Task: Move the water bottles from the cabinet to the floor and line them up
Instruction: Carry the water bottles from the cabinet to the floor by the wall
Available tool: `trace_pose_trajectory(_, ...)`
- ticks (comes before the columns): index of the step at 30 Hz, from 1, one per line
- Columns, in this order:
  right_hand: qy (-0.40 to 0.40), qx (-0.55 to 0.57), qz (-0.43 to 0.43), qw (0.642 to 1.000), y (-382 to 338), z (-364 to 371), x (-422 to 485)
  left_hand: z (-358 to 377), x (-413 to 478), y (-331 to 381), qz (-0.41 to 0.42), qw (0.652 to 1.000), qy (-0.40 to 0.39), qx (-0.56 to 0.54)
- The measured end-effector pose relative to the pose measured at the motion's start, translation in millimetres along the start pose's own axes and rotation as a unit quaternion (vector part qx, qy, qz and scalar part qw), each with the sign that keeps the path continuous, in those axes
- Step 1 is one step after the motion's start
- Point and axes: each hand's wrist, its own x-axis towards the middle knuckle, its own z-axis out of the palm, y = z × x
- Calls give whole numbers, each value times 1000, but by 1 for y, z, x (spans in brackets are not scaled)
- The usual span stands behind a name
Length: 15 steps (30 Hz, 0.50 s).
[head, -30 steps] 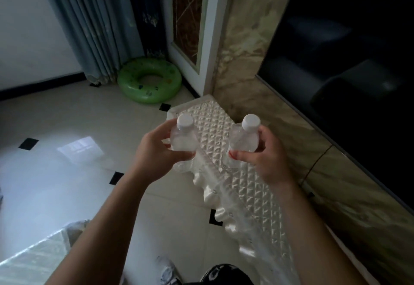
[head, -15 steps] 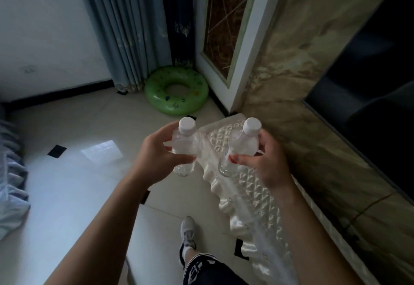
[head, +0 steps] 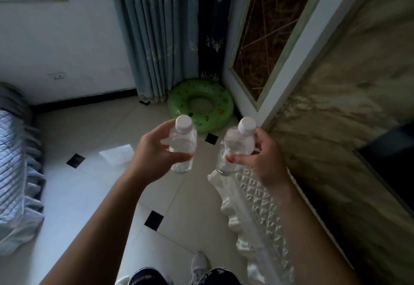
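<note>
Both hands are wrapped around bottles, held up in the air and a bit apart. The left hand (head: 154,152) grips a small clear plastic water bottle with a white screw cap (head: 182,148), fingers curled round its smooth middle; the right hand (head: 261,161) grips a second clear plastic bottle with a white cap (head: 237,148) the same way. Under the right hand sits the white cabinet top with a bumpy diamond-quilted texture and wavy edge (head: 257,202). Below the left hand is glossy cream tiled floor with small black diamond insets (head: 89,195). Beyond both hands lies a shiny green inflatable swim ring (head: 221,103). Compared with half a second ago, the left bottle has cleared the cabinet and now hangs over the floor, and the view tipped up.
</note>
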Motion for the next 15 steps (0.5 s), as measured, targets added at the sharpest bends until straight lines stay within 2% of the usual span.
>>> trace_pose_trajectory(8, 1, -11, 1, 1000, -27, 76, 82, -67, 93, -37, 4, 1000, 3, -31)
trace_pose_trajectory(15, 35, -36, -9, 999, -62, 182, 157, -169, 172, -73, 20, 999, -7, -37)
